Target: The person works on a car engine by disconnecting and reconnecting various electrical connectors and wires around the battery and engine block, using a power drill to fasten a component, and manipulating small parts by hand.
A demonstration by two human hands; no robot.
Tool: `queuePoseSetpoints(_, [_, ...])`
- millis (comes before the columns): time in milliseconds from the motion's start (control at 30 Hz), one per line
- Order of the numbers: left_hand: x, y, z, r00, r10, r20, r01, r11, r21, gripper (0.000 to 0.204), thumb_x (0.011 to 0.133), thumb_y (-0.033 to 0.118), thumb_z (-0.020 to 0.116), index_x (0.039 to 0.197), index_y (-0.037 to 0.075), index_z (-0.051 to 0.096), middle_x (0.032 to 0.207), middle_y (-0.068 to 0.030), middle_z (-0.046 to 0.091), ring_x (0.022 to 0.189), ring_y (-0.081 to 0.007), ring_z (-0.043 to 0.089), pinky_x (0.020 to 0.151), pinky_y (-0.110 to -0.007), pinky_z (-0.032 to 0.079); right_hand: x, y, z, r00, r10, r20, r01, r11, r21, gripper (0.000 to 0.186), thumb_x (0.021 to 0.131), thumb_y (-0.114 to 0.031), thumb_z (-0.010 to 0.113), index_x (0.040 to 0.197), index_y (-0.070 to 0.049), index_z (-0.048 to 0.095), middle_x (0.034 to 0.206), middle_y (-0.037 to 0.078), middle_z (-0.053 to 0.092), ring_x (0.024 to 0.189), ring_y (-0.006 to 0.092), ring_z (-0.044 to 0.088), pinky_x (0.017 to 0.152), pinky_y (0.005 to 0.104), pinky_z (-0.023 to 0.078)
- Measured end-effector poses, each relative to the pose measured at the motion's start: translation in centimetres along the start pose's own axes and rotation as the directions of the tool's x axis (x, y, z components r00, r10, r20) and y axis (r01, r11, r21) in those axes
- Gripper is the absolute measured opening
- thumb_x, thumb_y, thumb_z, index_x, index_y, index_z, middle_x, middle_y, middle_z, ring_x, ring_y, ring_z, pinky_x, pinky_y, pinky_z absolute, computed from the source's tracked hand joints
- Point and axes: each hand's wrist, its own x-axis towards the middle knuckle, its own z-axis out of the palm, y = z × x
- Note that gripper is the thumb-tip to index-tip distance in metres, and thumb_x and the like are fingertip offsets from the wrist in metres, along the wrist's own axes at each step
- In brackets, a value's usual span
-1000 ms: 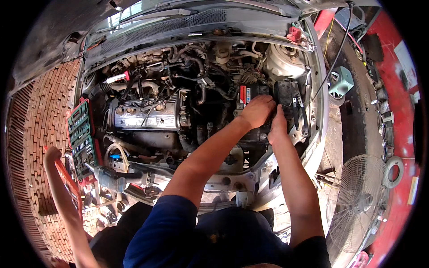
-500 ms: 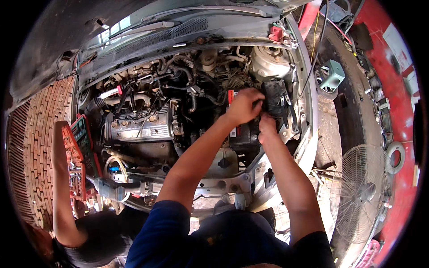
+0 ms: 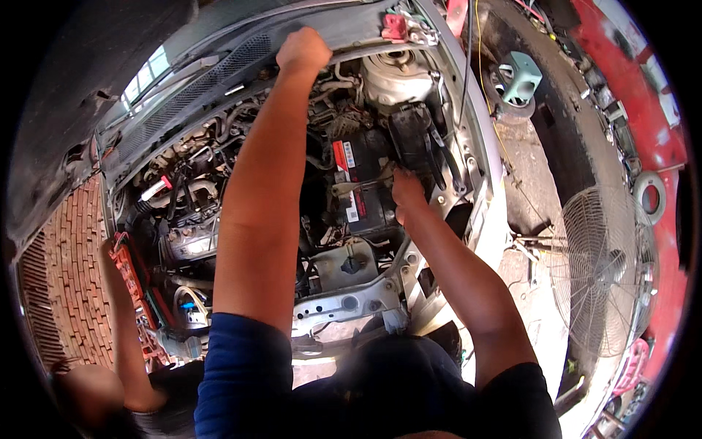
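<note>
Battery (image 3: 374, 203) just beside right hand (image 3: 409, 196), well below left hand (image 3: 303, 53).

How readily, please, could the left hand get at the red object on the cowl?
Likely yes: the left hand is at the cowl with nothing visible blocking its way to the red object.

A black battery (image 3: 374, 208) is wearing a red-and-white label (image 3: 342, 156), a sleeve (image 3: 245, 358) is showing navy; bricks (image 3: 73, 278) are forming reddish-brown rows, a stool (image 3: 521, 77) is showing pale green
</note>
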Motion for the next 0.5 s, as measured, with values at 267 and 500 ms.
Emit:
queuePoseSetpoints(267, [-5.8, 3.8, -1.0, 0.893, 0.432, -0.131, -0.450, 0.829, -0.333, 0.021, 0.093, 0.023, 0.078, 0.110, 0.011, 0.081, 0.113, -0.0125, 0.080, 0.103, -0.0272, 0.077, 0.089, -0.042, 0.060, 3.6, 4.6, -0.2, 0.996, -0.039, -0.080, 0.059, 0.963, 0.263, 0.048, 0.104, -0.030, 0.052, 0.141, -0.003, 0.063, 0.142, 0.018, 0.064, 0.127, 0.0312, 0.058, 0.110, 0.0400, 0.042])
queuePoseSetpoints(500, [-22.8, 1.8, 7.0, 0.799, 0.597, -0.070, -0.477, 0.559, -0.678, 0.017, 0.088, 0.004, 0.078, 0.105, 0.003, 0.076, 0.097, -0.0143, 0.070, 0.087, -0.0355, 0.069, 0.081, -0.041, 0.056, 2.7, 3.3, 0.3, 0.997, 0.074, 0.021, -0.076, 0.898, 0.433, 0.037, 0.104, -0.027, 0.051, 0.128, -0.005, 0.070, 0.125, 0.011, 0.068, 0.115, 0.0236, 0.060, 0.100, 0.0408, 0.046])
